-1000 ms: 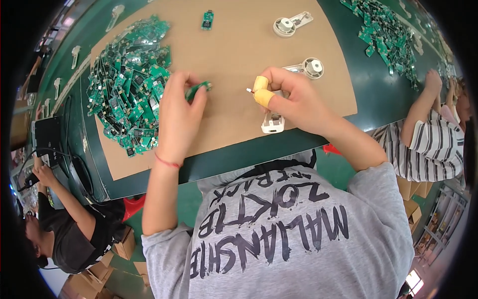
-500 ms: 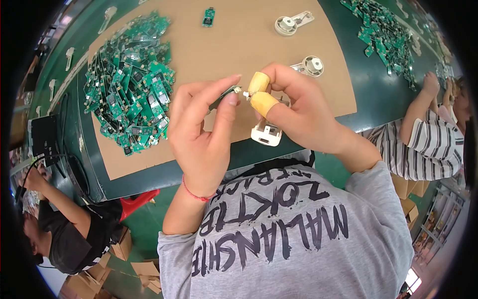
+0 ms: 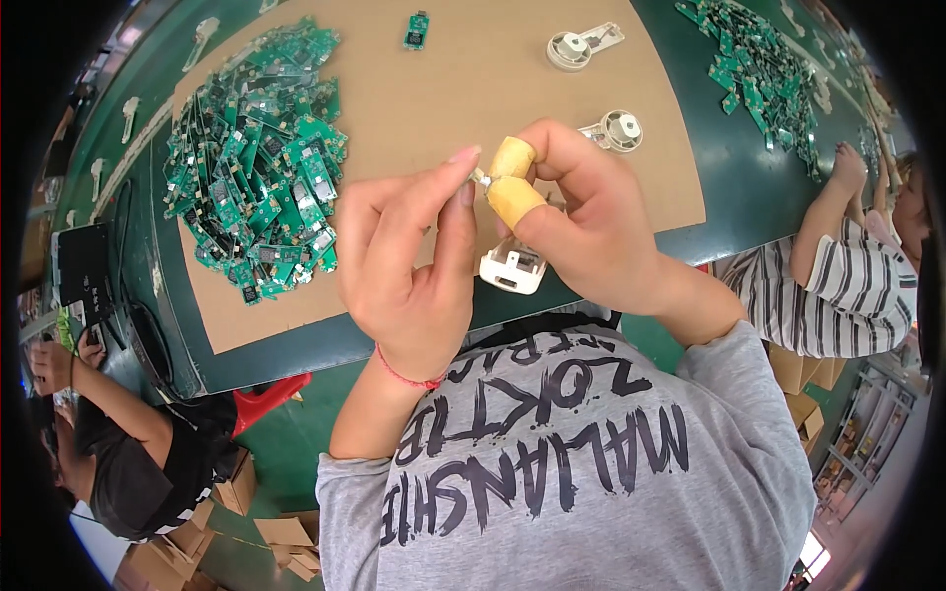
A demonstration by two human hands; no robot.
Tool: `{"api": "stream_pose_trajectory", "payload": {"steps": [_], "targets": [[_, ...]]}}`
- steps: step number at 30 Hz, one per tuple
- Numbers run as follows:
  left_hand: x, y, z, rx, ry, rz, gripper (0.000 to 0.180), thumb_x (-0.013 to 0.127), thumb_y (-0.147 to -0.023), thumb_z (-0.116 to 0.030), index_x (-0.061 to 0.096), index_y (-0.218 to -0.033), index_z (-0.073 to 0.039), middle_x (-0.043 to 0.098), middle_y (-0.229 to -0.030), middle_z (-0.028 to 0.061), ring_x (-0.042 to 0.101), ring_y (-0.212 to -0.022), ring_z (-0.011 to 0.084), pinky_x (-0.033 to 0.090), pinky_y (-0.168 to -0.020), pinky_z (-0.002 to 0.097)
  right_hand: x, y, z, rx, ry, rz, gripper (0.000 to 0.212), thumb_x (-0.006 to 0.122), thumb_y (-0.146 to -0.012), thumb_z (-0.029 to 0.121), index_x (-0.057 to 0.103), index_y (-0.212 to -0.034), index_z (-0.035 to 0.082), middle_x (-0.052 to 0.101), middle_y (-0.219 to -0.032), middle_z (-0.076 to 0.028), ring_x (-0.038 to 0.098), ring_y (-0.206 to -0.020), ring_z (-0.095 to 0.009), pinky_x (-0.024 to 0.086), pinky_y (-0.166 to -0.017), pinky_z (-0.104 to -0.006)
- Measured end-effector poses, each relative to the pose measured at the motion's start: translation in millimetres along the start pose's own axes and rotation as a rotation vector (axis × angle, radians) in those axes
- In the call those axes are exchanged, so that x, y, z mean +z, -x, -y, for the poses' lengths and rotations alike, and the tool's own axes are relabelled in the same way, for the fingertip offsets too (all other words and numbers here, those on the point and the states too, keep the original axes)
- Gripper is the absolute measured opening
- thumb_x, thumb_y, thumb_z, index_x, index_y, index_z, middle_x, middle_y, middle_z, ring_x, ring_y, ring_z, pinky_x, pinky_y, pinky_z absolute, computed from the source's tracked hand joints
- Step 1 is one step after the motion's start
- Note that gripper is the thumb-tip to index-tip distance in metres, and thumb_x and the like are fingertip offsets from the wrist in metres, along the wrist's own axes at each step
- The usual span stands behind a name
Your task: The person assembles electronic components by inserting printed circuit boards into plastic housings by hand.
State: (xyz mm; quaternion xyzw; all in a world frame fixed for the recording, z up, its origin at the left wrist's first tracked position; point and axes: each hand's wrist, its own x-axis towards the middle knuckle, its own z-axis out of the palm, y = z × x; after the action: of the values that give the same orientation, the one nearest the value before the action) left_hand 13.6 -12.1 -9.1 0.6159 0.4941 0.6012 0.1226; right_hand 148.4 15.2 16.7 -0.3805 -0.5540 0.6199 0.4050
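Note:
My left hand (image 3: 404,256) is closed, thumb and forefinger pinching a small green circuit board that the fingers now almost wholly hide. My right hand (image 3: 601,217) wears yellow finger covers on thumb and forefinger. Those two tips pinch a small white connector (image 3: 482,178), which meets the board's end between the hands; whether it is plugged in cannot be made out. Below the right palm hangs a white plastic housing (image 3: 513,270) with a dark slot in its end, its upper part hidden by that hand.
A large heap of green circuit boards (image 3: 261,167) covers the brown board's left side. One board (image 3: 417,31) lies alone at the far edge. Two white round-headed housings (image 3: 570,49) (image 3: 619,130) lie at right. Co-workers sit on both sides; another board heap (image 3: 764,79) is far right.
The gap between my hands has closed: the circuit board and the connector have come together. The white housing has swung slightly left and down.

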Motion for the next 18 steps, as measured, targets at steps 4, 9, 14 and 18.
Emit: {"api": "stream_pose_trajectory", "payload": {"steps": [4, 9, 14, 18], "targets": [[-0.4, 0.6, -0.8, 0.004, 0.003, -0.008, 0.032, 0.066, -0.069, 0.010, 0.067, -0.097, -0.004, 0.058, -0.077, 0.0058, 0.052, -0.068, 0.0147, 0.042, -0.056, 0.0235, -0.8, -0.7, -1.1, -0.050, 0.076, 0.011, 0.011, 0.057, -0.077, 0.003, 0.053, -0.087, -0.001, 0.056, -0.072, -0.002, 0.054, -0.065, -0.005, 0.048, -0.058, -0.0213], [0.1, 0.3, 0.0, 0.095, -0.032, -0.032, 0.032, 0.066, -0.069, 0.011, 0.067, -0.098, -0.004, 0.058, -0.077, 0.0060, 0.052, -0.067, 0.0140, 0.042, -0.056, 0.0229, 4.3, -0.2, -8.5, -0.061, -0.082, 0.015, 0.013, 0.057, -0.077, 0.002, 0.052, -0.088, -0.001, 0.055, -0.075, -0.002, 0.053, -0.068, -0.005, 0.048, -0.059, -0.0210], [-2.1, 1.2, -0.9, 0.041, -0.022, -0.043, 0.034, 0.065, -0.068, 0.013, 0.067, -0.098, -0.003, 0.059, -0.078, 0.0074, 0.051, -0.067, 0.0145, 0.043, -0.056, 0.0230, 7.3, -0.9, -2.3, -0.053, -0.044, 0.011, 0.015, 0.058, -0.075, 0.001, 0.051, -0.088, -0.001, 0.056, -0.075, -0.002, 0.053, -0.068, -0.005, 0.048, -0.057, -0.0214], [-2.3, -0.4, 0.0, 0.089, -0.054, -0.043, 0.034, 0.066, -0.068, 0.013, 0.067, -0.098, -0.003, 0.058, -0.079, 0.0072, 0.051, -0.067, 0.0147, 0.043, -0.056, 0.0232, 4.9, -1.8, -4.6, -0.103, 0.083, -0.012, 0.018, 0.061, -0.071, 0.002, 0.051, -0.086, 0.000, 0.056, -0.072, -0.003, 0.054, -0.064, -0.006, 0.048, -0.053, -0.0214]]}}
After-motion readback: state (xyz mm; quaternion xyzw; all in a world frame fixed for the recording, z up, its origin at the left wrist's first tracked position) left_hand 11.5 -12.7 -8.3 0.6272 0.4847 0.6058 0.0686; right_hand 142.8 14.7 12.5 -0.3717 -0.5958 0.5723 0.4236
